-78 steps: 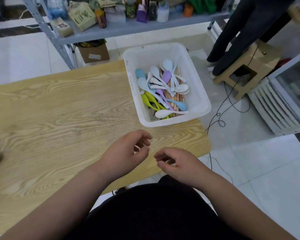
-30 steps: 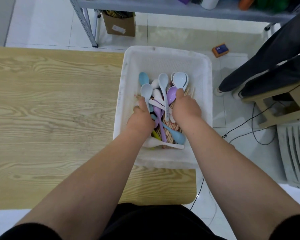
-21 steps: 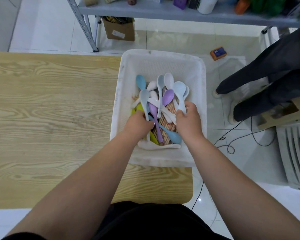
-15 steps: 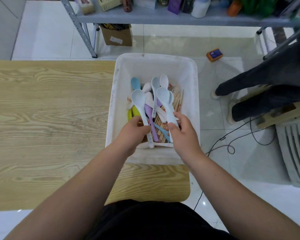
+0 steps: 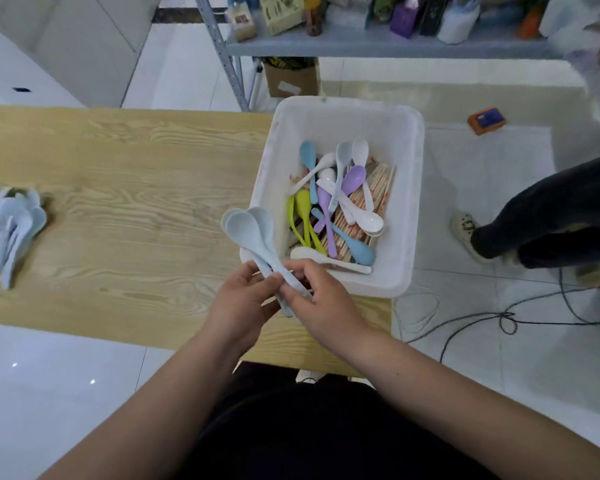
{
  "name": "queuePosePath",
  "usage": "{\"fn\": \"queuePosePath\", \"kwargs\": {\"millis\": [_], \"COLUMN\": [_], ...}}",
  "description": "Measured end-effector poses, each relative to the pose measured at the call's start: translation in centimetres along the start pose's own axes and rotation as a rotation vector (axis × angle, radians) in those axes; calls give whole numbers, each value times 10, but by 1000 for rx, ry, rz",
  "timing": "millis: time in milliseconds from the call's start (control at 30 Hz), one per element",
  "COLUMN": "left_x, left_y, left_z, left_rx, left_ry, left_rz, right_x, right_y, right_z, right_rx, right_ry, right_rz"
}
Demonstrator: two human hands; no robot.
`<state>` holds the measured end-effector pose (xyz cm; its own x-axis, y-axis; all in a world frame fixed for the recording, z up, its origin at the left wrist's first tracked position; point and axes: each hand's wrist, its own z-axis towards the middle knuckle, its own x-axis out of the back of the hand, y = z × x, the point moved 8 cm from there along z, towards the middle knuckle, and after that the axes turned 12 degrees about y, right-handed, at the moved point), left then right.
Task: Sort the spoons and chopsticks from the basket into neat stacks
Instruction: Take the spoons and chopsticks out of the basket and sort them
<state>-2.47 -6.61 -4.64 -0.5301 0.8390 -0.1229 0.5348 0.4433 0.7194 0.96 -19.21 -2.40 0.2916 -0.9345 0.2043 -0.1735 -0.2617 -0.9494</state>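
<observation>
Pale blue plastic: a small bunch of held spoons, bowls nested and pointing up-left, hangs over the near-left corner of the basket. Left hand curls its fingers round the handles from the left; right hand pinches the same handles from the right, fingertips on the shafts. Hands meet just in front of the basket's near wall, above the surface. At least three bowl rims show in the bunch; exact count unclear. Basket is white and rectangular, and sits at the right end of the light wood-grain surface, its right side reaching past the surface's edge. Inside, a loose tangle: purple spoons, green spoons, a darker blue spoon and several white spoons, all lying over a bundle of wooden chopsticks that runs diagonally along the basket floor. Far left on the surface, well apart from the basket, lies a stack of pale blue spoons, bowls at the far end, partly cut by the frame edge. Beyond the surface: a metal shelf with bottles and boxes, a cardboard box under it on the white tiled floor, a small orange object, black cables, and another person's dark trouser legs at right.
</observation>
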Motion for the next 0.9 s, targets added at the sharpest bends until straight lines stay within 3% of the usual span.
{"fn": "queuePosePath", "kwargs": {"millis": [233,467,700,900], "left_x": [53,123,251,340], "left_y": [-7,-5,1,12], "left_z": [-20,-25,-36,-39], "left_rx": [-18,-48,-67,-85], "left_ry": [43,41,78,131], "left_rz": [-53,-50,-60,-136], "right_x": [-37,-104,-222,-312], "right_y": [-13,-20,-27,-42], "right_z": [-23,-38,-72,-87], "right_rx": [72,14,-148,-240], "right_ry": [-62,-55,-27,-101], "right_rz": [-107,-145,63,118]}}
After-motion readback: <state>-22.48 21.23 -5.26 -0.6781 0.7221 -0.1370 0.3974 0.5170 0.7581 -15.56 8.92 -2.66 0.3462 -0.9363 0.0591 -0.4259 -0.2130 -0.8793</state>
